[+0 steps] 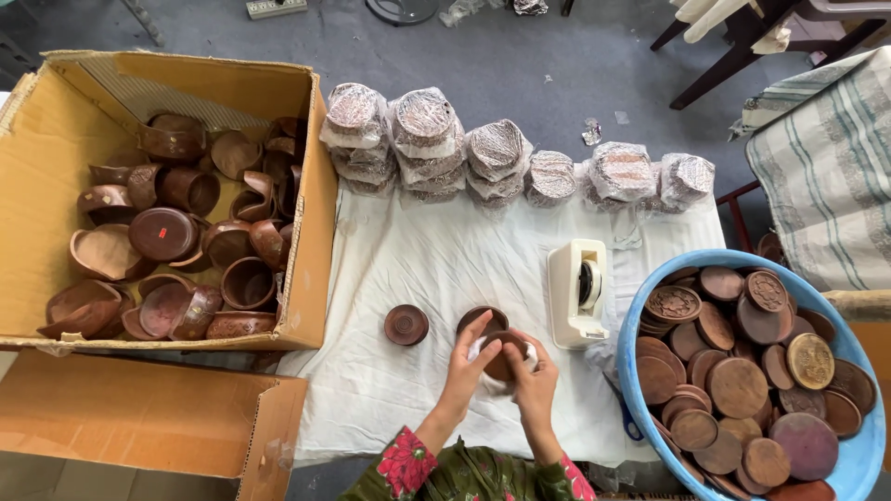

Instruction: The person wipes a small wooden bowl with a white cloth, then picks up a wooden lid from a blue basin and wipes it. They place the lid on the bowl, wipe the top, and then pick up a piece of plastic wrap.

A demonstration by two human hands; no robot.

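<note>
Over the white cloth [436, 278], my left hand [469, 362] and my right hand [534, 376] close together around a small round brown wooden piece [499, 357]. Something pale shows between the fingers at its edges. A second brown wooden bowl [482, 321] lies just behind my hands, partly hidden by them. A round brown wooden lid [406, 325] rests flat on the cloth to the left, apart from both hands.
A cream tape dispenser [575, 292] stands right of my hands. A blue tub [863, 445] at right holds several round wooden lids. A cardboard box [316, 186] at left holds several wooden bowls. Wrapped stacks [497, 153] line the cloth's far edge.
</note>
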